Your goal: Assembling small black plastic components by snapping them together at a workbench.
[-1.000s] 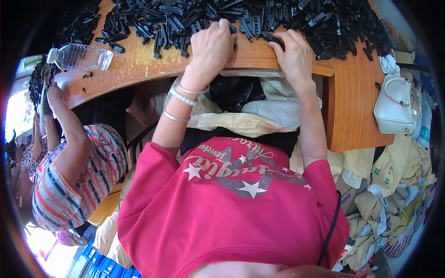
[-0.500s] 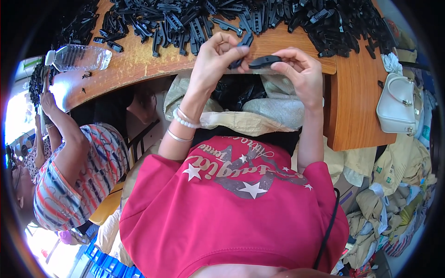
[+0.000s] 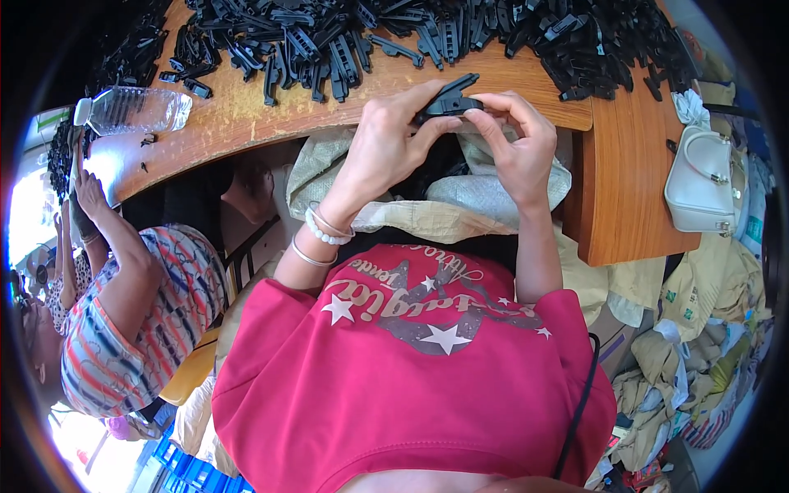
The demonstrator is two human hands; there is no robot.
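Note:
Over the near edge of the wooden table, my left hand [image 3: 386, 140] pinches a long, narrow black plastic piece [image 3: 458, 84] that points up to the right. My right hand [image 3: 523, 148] grips the right end of a thicker, rounded black plastic piece [image 3: 454, 106] between thumb and fingers. Both pieces touch, the narrow one tilted over the rounded one. Fingers cover part of them, so I cannot tell if they are joined. Below my hands, an open pale woven sack [image 3: 419, 215] holds dark things that are hard to make out.
Heaped black plastic pieces [image 3: 329, 41] cover the back of the table [image 3: 238, 119]. A clear plastic bottle [image 3: 140, 111] lies at the left. A white handbag [image 3: 699, 185] hangs by the table's right side. Another person [image 3: 148, 312] sits at my left.
My hands have come together, bringing the two black pieces into contact. The narrow piece now leans over the rounded one.

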